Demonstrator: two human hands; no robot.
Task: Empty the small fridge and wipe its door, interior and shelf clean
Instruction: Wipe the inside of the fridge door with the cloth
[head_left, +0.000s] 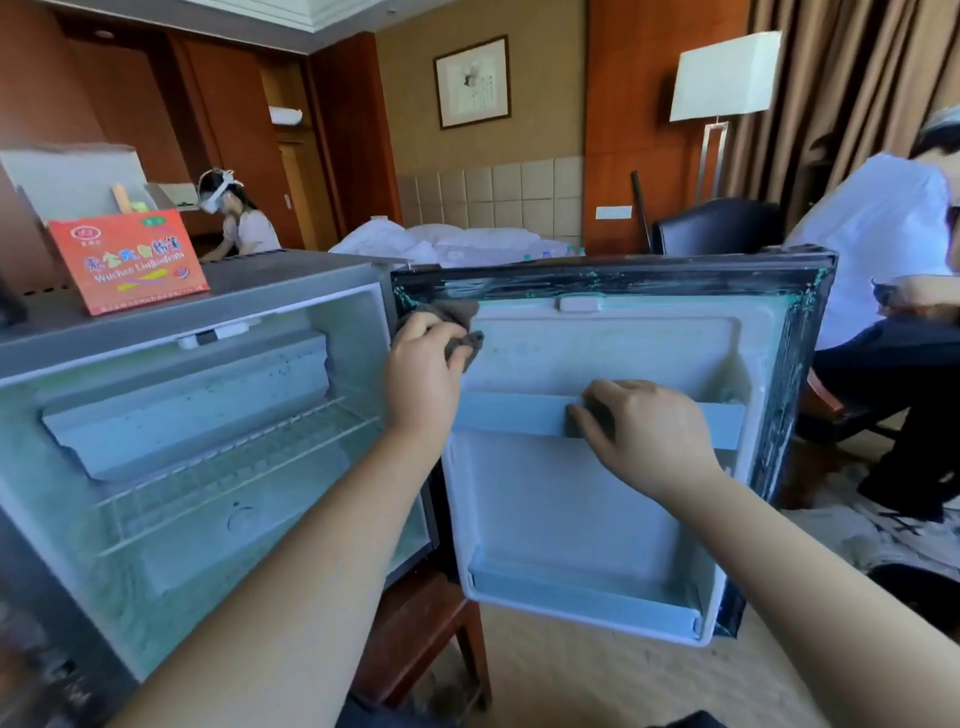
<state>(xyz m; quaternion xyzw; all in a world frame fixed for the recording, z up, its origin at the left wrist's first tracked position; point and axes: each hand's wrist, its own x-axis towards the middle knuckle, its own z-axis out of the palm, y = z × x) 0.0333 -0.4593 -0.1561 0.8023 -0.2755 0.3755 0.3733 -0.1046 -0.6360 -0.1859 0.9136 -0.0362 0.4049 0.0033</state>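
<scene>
The left hand (423, 364) gripped a brown cloth (460, 317) against the upper corner of the open fridge door (571, 499), while the right hand (652, 434) held its shelf rail (511, 415) with curled fingers

Both our bare forearms stretch out, away from us. Our left hand (423, 364) is up at the far left, wrist straight, fingers and thumb bunched round a grey cloth (457, 314). Our right hand (649, 431) sits lower and to the right, its back towards us, fingers curled down over the door rail (509, 413).
</scene>
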